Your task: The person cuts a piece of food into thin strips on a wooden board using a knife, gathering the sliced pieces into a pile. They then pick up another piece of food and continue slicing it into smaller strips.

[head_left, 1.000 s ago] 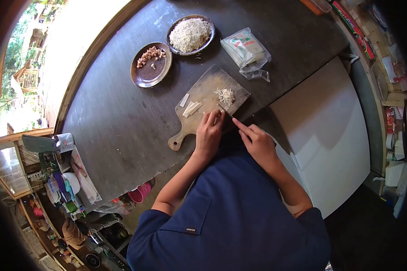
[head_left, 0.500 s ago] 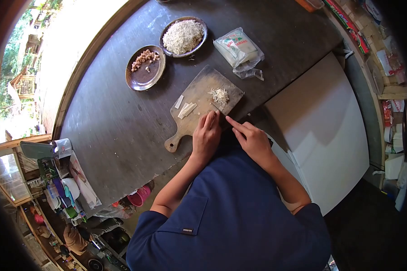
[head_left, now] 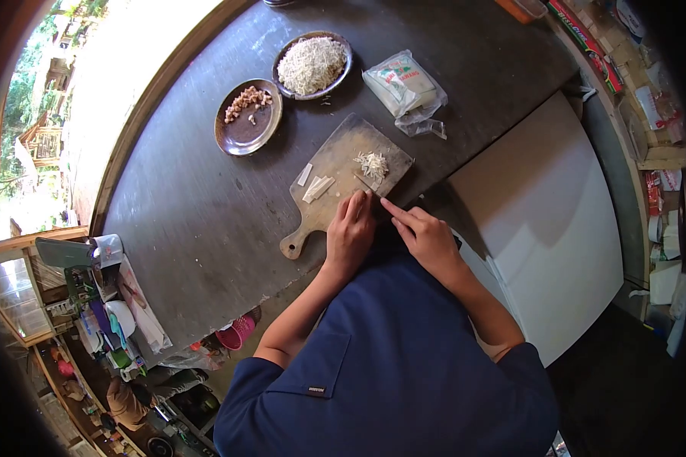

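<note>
A wooden cutting board (head_left: 343, 164) lies on the dark table, its handle pointing to the lower left. Near its right end is a small heap of thin pale strips (head_left: 372, 166); wider pale slices (head_left: 317, 188) lie at its left. My left hand (head_left: 351, 232) has its fingers bent down at the board's near edge, pressed on something too small to make out. Beside it, my right hand (head_left: 423, 234) is closed round a knife, index finger stretched along it. The knife's thin blade (head_left: 367, 183) shows on the board; its handle is hidden.
Beyond the board stand a plate heaped with pale shreds (head_left: 311, 67) and a plate with small brown pieces (head_left: 249, 137). A plastic-wrapped pale block (head_left: 405, 87) lies to their right. At the left edge is a rack of utensils (head_left: 114, 297); a white panel (head_left: 549, 236) is at the right.
The whole view has shifted slightly, so the board and plates appear a little lower and further right. Both hands keep nearly the same pose at the board's near edge.
</note>
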The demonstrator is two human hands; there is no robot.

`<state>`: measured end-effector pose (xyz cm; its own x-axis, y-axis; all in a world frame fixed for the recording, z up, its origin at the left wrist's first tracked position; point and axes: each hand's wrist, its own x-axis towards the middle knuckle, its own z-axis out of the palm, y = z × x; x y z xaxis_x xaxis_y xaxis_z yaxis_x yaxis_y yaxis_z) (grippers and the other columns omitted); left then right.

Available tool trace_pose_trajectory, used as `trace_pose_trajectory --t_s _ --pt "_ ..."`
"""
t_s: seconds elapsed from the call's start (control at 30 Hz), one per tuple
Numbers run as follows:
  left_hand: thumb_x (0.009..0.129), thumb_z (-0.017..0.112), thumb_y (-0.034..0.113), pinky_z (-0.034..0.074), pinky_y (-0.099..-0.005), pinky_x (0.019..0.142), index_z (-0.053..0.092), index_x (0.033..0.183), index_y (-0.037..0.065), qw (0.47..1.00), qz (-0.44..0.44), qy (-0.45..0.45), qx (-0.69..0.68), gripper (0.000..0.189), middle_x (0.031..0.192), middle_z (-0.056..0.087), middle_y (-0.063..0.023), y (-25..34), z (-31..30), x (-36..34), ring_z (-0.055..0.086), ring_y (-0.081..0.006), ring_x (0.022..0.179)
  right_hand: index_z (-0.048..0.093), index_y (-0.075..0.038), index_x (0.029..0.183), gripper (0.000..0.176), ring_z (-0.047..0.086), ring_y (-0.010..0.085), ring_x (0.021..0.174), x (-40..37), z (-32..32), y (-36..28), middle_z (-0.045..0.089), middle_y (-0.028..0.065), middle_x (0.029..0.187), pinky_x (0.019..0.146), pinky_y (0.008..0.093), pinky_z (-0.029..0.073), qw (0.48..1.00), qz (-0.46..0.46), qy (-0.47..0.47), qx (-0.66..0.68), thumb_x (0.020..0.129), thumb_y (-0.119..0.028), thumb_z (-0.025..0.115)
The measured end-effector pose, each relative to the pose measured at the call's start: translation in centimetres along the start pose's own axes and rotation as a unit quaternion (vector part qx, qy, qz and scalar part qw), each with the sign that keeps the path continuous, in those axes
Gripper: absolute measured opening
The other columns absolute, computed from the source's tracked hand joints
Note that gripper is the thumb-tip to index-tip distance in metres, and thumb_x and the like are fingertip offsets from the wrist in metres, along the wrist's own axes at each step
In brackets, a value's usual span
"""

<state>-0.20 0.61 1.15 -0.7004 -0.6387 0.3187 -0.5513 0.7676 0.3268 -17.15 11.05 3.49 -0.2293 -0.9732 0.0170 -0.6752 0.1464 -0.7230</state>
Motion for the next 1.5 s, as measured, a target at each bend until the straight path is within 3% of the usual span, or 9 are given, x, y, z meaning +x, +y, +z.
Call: trace_pose_trajectory --t_s 0.23,0.33,0.5,0.63,0.7,1.13,1.2,1.3,1.5 --pt "0.085 0.071 0.002 0.057 -0.0415 0.101 0.070 0.128 -0.004 1.000 0.001 0.008 -0.006 0.043 0.127 0.065 -0.0146 -0.2 0.1 0.0 0.066 -0.0323 0.115 0.060 -0.035 0.153 0.051 0.071 0.0353 0.073 -1.8 -0.7 0.1 0.065 0.0108 0.085 0.064 0.0469 0.059 0.999 0.024 -0.017 0.016 0.105 -0.020 0.066" --pt "0.084 0.071 0.004 0.059 -0.0359 0.096 0.067 0.131 -0.005 1.000 0.023 0.016 0.009 0.048 0.127 0.063 -0.0117 -0.2 0.2 0.1 0.065 -0.0268 0.115 0.060 -0.035 0.153 0.051 0.071 0.0351 0.071 0.2 0.5 0.0 0.065 0.0108 0.085 0.063 0.0470 0.059 1.000 0.010 0.000 0.014 0.105 -0.020 0.066" --pt "0.084 0.071 0.004 0.059 -0.0357 0.094 0.067 0.130 -0.005 0.999 0.028 0.027 0.000 0.047 0.126 0.064 -0.0112 -0.5 0.1 0.1 0.065 -0.0270 0.114 0.061 -0.035 0.152 0.051 0.071 0.0344 0.069 -0.2 0.2 -0.2 0.065 0.0105 0.085 0.062 0.0470 0.059 1.000 -0.016 0.017 0.004 0.104 -0.020 0.067" --pt "0.084 0.071 0.004 0.059 -0.0357 0.094 0.068 0.130 -0.005 1.000 0.020 0.022 -0.006 0.047 0.127 0.064 -0.0113 -0.5 0.1 0.1 0.065 -0.0271 0.113 0.061 -0.035 0.152 0.050 0.072 0.0354 0.071 -2.1 -0.6 -0.1 0.064 0.0108 0.085 0.063 0.0471 0.060 1.000 0.023 -0.013 -0.002 0.105 -0.022 0.066" --pt "0.084 0.073 0.001 0.058 -0.0411 0.096 0.072 0.126 -0.003 0.999 0.000 0.021 -0.023 0.042 0.126 0.066 -0.0132 -0.2 0.1 0.1 0.067 -0.0316 0.113 0.061 -0.036 0.152 0.049 0.072 0.0357 0.071 -1.6 -0.2 0.0 0.063 0.0108 0.085 0.063 0.0471 0.061 1.000 0.027 -0.012 -0.002 0.105 -0.022 0.066" --pt "0.085 0.072 0.003 0.058 -0.0397 0.097 0.071 0.126 -0.005 1.000 0.005 0.003 0.010 0.042 0.127 0.065 -0.0146 -0.2 0.1 -0.1 0.066 -0.0321 0.115 0.060 -0.036 0.153 0.050 0.072 0.0365 0.070 -1.2 0.5 -0.3 0.064 0.0113 0.086 0.062 0.0474 0.060 1.000 0.017 0.004 0.013 0.105 -0.024 0.066" --pt "0.085 0.070 0.007 0.058 -0.0335 0.096 0.066 0.132 -0.007 0.998 0.042 0.010 0.054 0.049 0.126 0.063 -0.0127 -0.4 0.2 -0.2 0.064 -0.0256 0.114 0.060 -0.036 0.153 0.050 0.072 0.0366 0.070 -0.1 1.0 -0.4 0.065 0.0113 0.086 0.062 0.0475 0.060 1.000 0.012 0.011 0.017 0.105 -0.024 0.066" --pt "0.085 0.070 0.008 0.057 -0.0332 0.097 0.066 0.132 -0.007 0.997 0.049 0.003 0.060 0.050 0.128 0.063 -0.0131 -0.7 0.4 -0.3 0.064 -0.0259 0.114 0.060 -0.036 0.153 0.051 0.071 0.0361 0.070 0.8 1.2 -0.8 0.064 0.0106 0.085 0.062 0.0474 0.060 1.000 -0.001 0.010 -0.010 0.105 -0.023 0.067" --pt "0.085 0.072 0.003 0.059 -0.0386 0.096 0.071 0.126 -0.005 1.000 0.004 0.006 0.010 0.042 0.130 0.066 -0.0139 0.1 -0.1 -0.2 0.066 -0.0302 0.117 0.060 -0.036 0.153 0.050 0.071 0.0365 0.072 -2.0 -0.8 -0.8 0.064 0.0116 0.087 0.064 0.0481 0.060 0.999 0.030 -0.026 -0.002 0.105 -0.023 0.067"
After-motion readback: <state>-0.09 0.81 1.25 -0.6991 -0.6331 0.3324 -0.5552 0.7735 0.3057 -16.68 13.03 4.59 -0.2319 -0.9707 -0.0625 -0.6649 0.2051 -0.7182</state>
